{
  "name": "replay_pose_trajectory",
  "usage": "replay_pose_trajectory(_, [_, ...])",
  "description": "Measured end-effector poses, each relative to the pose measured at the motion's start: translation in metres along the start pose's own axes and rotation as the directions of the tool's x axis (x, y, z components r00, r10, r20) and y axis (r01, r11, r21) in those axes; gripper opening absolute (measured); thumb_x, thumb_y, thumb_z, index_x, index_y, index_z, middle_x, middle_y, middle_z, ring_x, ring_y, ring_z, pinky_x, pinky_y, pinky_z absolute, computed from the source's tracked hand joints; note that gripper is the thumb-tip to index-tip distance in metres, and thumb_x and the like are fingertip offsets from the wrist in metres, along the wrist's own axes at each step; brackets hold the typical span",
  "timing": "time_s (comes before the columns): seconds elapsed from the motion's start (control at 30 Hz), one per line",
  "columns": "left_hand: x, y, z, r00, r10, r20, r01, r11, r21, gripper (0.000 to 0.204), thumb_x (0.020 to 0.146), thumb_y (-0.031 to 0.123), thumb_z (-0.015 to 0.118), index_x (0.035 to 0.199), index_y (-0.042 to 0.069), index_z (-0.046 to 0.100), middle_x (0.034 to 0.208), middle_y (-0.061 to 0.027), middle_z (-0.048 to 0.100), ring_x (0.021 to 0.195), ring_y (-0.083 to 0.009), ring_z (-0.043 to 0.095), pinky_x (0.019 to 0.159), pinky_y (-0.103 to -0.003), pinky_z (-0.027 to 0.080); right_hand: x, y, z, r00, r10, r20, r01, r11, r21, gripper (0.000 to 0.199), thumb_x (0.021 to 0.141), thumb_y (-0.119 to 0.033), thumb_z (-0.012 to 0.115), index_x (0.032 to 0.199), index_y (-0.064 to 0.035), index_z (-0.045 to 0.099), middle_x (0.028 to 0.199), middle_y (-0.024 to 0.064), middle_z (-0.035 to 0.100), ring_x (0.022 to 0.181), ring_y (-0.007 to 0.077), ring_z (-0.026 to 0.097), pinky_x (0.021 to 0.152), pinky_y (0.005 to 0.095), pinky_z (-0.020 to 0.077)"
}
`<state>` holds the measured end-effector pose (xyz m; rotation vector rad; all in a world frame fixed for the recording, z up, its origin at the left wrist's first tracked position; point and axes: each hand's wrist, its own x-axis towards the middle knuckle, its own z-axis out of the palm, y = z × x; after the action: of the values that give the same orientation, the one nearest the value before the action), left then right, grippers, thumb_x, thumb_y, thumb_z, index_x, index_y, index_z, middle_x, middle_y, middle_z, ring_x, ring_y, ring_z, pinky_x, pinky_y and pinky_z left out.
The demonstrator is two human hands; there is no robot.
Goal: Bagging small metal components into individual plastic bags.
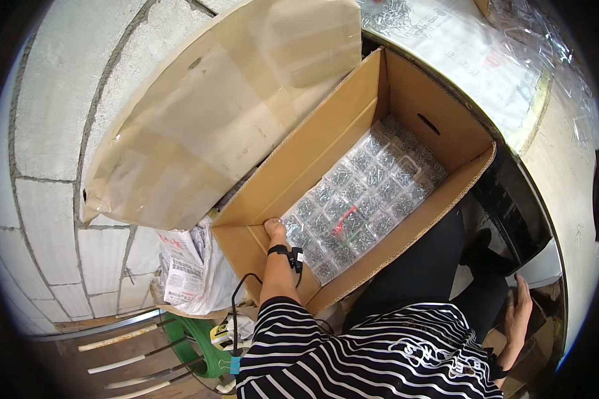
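A large open cardboard box (326, 159) stands tilted in front of me. In its bottom lie clear plastic compartment cases (363, 189) full of small silvery metal pieces, with a red piece (345, 219) showing among them. My left hand (275, 228) reaches inside, at the near-left corner of the cases beside the box wall. Its fingers curl downward, and whatever they hold, if anything, is hidden. Off to the right, my right hand (518, 311) hangs outside the box with its fingers stretched out, holding nothing.
A big tan taped board or package (226, 100) leans against the pale block wall (50, 143). Right of the box curves a white work surface (472, 73) with loose metal pieces and clear plastic wrap (572, 80). White printed bags (186, 272) and a green ring-shaped thing (209, 349) sit lower left.
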<state>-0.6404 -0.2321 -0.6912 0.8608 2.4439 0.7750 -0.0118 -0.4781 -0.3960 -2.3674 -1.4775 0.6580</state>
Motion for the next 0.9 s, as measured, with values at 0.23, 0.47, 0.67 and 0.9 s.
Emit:
replay_pose_trajectory(0.23, [-0.027, 0.021, 0.001, 0.947, 0.314, -0.071, -0.277, 0.907, 0.316, 0.019, 0.072, -0.002, 0.053, 0.085, -0.003, 0.067, 0.079, -0.0256, 0.063, 0.08, -0.0388, 0.063, 0.071, -0.042, 0.049, 0.0, -0.017, 0.001, 0.995, 0.038, 0.089, -0.04, 0.999, 0.03, 0.034, 0.084, 0.003, 0.05, 0.118, 0.0064, 0.052, 0.119, 0.0227, 0.055, 0.11, 0.0363, 0.054, 0.096, 0.0358, 0.041])
replay_pose_trajectory(0.47, [-0.063, 0.093, -0.04, 0.983, 0.184, 0.026, -0.176, 0.874, 0.452, 0.02, 0.074, 0.002, 0.054, 0.088, -0.004, 0.066, 0.089, -0.0261, 0.063, 0.087, -0.0407, 0.062, 0.076, -0.044, 0.049, 0.002, -0.02, 0.005, 0.995, 0.032, 0.094, -0.031, 0.999, -0.004, 0.033, 0.083, 0.002, 0.051, 0.116, 0.0058, 0.054, 0.115, 0.0225, 0.057, 0.108, 0.0361, 0.055, 0.093, 0.0358, 0.0425])
replay_pose_trajectory(0.67, [-0.013, 0.022, -0.018, 0.979, -0.024, 0.204, -0.091, 0.842, 0.532, 0.018, 0.077, 0.007, 0.053, 0.086, -0.004, 0.064, 0.095, -0.0272, 0.063, 0.094, -0.0411, 0.061, 0.079, -0.045, 0.049, -0.007, -0.016, 0.004, 0.996, -0.042, 0.084, 0.042, 0.999, 0.002, 0.036, 0.08, 0.004, 0.052, 0.115, 0.0055, 0.053, 0.113, 0.0233, 0.057, 0.105, 0.0389, 0.055, 0.091, 0.0376, 0.0436])
replay_pose_trajectory(0.9, [0.018, -0.026, 0.054, 0.921, 0.163, 0.355, -0.266, 0.927, 0.264, 0.027, 0.078, 0.008, 0.048, 0.098, -0.006, 0.057, 0.092, -0.0208, 0.063, 0.08, -0.0329, 0.061, 0.067, -0.046, 0.049, -0.049, 0.008, -0.001, 0.997, 0.074, -0.033, -0.077, 0.994, -0.082, 0.035, 0.075, -0.008, 0.061, 0.11, -0.0021, 0.057, 0.098, 0.0168, 0.061, 0.09, 0.0358, 0.059, 0.074, 0.0419, 0.049])
